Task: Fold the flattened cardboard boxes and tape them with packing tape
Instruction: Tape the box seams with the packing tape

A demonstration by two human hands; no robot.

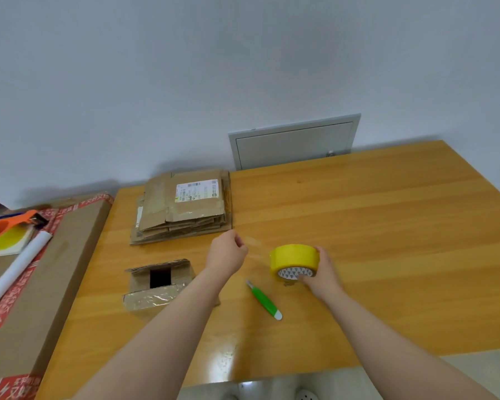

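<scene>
Tape roll held in right grip, fingers curled round rim, over worktop. Left grip seemingly pinched on end of faint clear tape strip stretched from roll. Small box set beside left forearm, flaps partly open. Flat stack behind. Knife laid between arms. Risks judged: slack strip folded onto itself or stuck to worktop; strip snapped back onto roll if pinch lost; box knocked by forearm.
</scene>
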